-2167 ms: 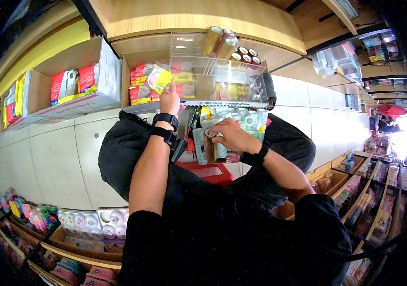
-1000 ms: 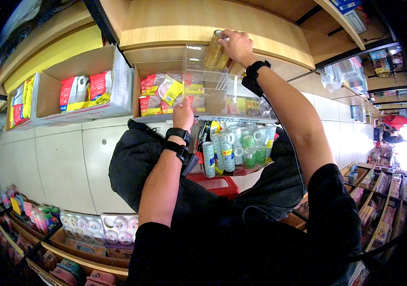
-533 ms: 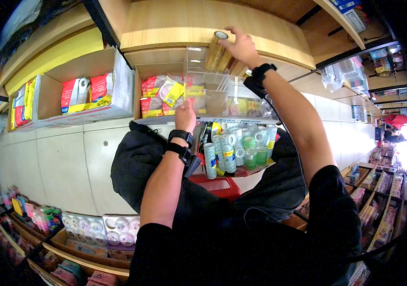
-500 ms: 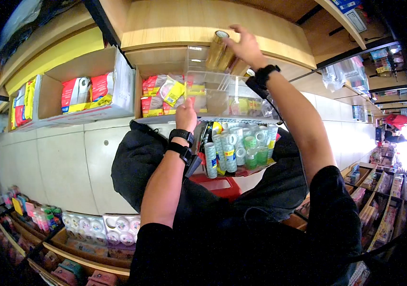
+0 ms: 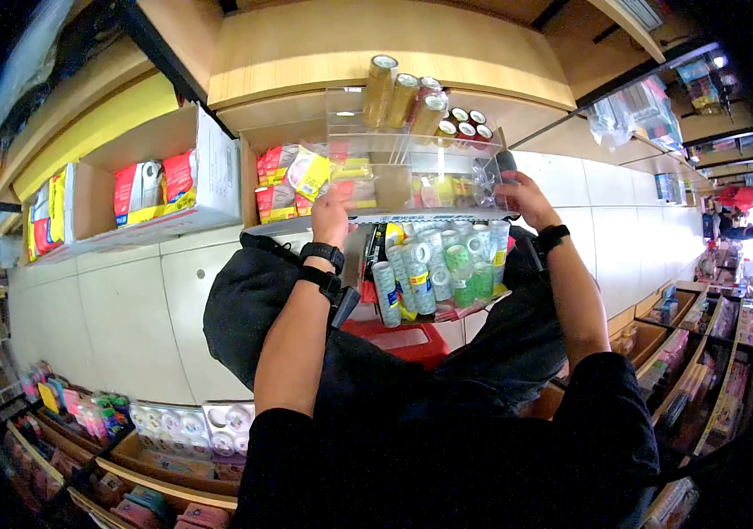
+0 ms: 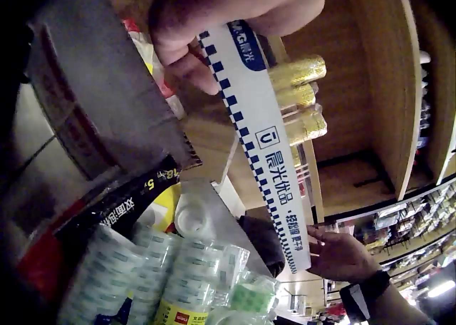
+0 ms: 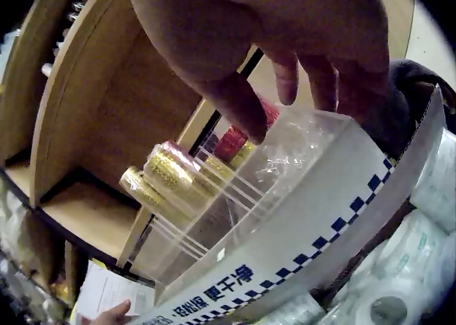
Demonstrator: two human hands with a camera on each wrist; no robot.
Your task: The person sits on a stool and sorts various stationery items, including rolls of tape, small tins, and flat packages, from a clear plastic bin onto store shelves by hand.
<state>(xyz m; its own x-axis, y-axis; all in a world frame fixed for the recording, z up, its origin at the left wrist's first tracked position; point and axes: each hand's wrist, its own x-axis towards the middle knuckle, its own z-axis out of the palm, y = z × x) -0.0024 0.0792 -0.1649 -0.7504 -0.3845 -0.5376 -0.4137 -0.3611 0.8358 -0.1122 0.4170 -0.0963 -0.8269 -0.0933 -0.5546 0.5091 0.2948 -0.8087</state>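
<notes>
A clear acrylic display box (image 5: 385, 147) with a white, blue-checked front strip (image 6: 263, 140) stands before me. My left hand (image 5: 332, 216) grips its left front corner, fingers curled round the end in the left wrist view. At its right end is my right hand (image 5: 526, 198), thumb and fingers spread over the end wall in the right wrist view. Stacks of gold tape rolls (image 5: 378, 93) stand upright in the back compartment, beside shorter red-and-dark rolls (image 5: 464, 123). Crumpled clear plastic wrap (image 7: 296, 150) lies in the right-hand compartment. Lower packets show through the front wall.
A container of clear and green tape rolls (image 5: 457, 260) sits between my knees, above a red stool (image 5: 403, 339). Left of the box, a carton (image 5: 217, 163) holds red-and-yellow packets (image 5: 178, 176). A wooden shelf (image 5: 376, 35) rises behind the box.
My right hand carried a gold tape stack from the lower container to the box's back compartment, let go, and moved right and down to the box's right end. My left hand stays at its corner.
</notes>
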